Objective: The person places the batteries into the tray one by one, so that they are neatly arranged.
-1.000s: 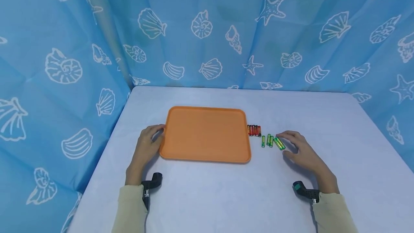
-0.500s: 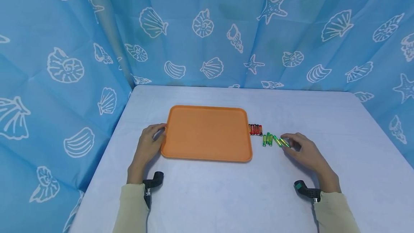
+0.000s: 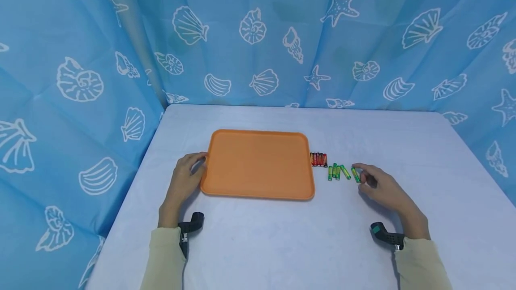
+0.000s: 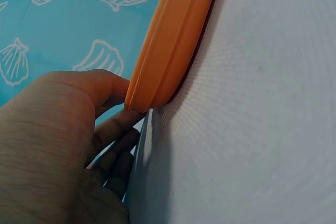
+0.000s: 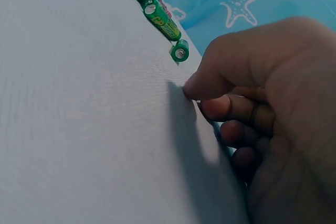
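My left hand [image 3: 186,178] touches the left rim of an orange tray [image 3: 258,164]. In the left wrist view, a digit of the left hand [image 4: 79,103] meets the tray's side [image 4: 168,40], with other fingers lower beside it. My right hand [image 3: 380,187] is loosely bent beside the rightmost green battery [image 3: 355,174], its index fingertip near the battery's far end. The right wrist view shows the thumb [image 5: 220,66] apart from that battery [image 5: 180,52]. Another green battery [image 3: 345,172] lies slanted left of it, with several more green batteries [image 3: 334,171] further left.
Several red-and-black batteries [image 3: 319,159] lie in a row against the tray's right side. A white-covered table [image 3: 282,245] bears everything. Blue curtains [image 3: 242,35] with shell and starfish prints stand behind and at the sides. Wrist cameras [image 3: 192,223] sit on both arms.
Two green batteries that lay side by side are now apart. The rightmost one has turned and shifted right, and my right hand has drawn slightly right. The left hand keeps its place.
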Motion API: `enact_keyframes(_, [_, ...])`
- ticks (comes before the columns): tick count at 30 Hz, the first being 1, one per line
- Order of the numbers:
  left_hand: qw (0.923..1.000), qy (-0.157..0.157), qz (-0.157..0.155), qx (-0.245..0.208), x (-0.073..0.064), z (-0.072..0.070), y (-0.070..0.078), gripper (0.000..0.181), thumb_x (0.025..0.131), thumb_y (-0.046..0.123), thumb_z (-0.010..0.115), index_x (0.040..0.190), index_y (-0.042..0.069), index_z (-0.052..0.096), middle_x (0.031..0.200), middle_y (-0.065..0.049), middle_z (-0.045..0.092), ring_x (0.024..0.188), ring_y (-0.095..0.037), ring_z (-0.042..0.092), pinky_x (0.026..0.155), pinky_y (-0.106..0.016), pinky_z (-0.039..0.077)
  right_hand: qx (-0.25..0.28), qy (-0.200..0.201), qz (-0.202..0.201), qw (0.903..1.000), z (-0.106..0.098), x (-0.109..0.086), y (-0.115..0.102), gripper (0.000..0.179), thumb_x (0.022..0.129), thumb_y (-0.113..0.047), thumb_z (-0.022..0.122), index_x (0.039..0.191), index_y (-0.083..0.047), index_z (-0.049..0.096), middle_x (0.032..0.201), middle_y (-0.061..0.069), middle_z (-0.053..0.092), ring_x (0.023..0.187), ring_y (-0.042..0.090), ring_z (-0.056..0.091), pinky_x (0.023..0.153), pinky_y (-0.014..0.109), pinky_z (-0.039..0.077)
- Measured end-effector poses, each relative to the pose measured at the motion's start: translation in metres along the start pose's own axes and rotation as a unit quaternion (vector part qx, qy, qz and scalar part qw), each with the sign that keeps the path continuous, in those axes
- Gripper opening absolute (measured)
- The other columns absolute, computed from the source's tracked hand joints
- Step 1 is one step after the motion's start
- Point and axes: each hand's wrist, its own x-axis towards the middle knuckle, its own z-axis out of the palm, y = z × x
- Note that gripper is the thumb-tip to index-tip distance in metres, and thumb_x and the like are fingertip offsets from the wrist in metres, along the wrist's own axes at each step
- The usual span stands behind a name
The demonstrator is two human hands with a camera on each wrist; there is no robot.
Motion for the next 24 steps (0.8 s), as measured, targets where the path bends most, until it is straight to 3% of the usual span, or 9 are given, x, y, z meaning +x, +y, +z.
enact_keyframes(7, [1.0, 0.005, -0.003, 0.0, -0.0001, -0.0002, 0.0001, 0.041, 0.104, 0.028, 0.054, 0.144, 0.019, 0.055, 0.148, -0.011, 0.046, 0.143, -0.034, 0.032, 0.115, -0.059, 0.029, 0.022, 0.006, -0.01, 0.9997, -0.0013, 0.001, 0.0, 0.045, 0.095, -0.014, 0.069, 0.136, -0.001, 0.055, 0.09, 0.002, 0.052, 0.082, 0.016, 0.045, 0.067, 0.024, 0.04])
enact_keyframes(16, [1.0, 0.0, -0.005, 0.001, 0.0006, 0.0011, 0.0004, 0.041, 0.104, 0.028, 0.053, 0.144, 0.018, 0.054, 0.149, -0.012, 0.044, 0.143, -0.034, 0.032, 0.115, -0.059, 0.028, 0.01, -0.011, -0.016, 0.9998, -0.0026, -0.0021, 0.0027, 0.051, 0.092, -0.007, 0.07, 0.139, 0.0, 0.053, 0.095, 0.003, 0.051, 0.086, 0.018, 0.046, 0.072, 0.024, 0.042])
enact_keyframes(24, [1.0, -0.002, -0.008, 0.003, 0.0009, 0.0007, 0.0006, 0.042, 0.104, 0.029, 0.053, 0.145, 0.019, 0.053, 0.149, -0.011, 0.044, 0.143, -0.034, 0.031, 0.115, -0.059, 0.028, 0.028, -0.001, -0.016, 0.9995, -0.0014, -0.0025, 0.0041, 0.045, 0.094, -0.018, 0.071, 0.134, -0.001, 0.057, 0.093, 0.002, 0.052, 0.083, 0.016, 0.046, 0.069, 0.023, 0.042])
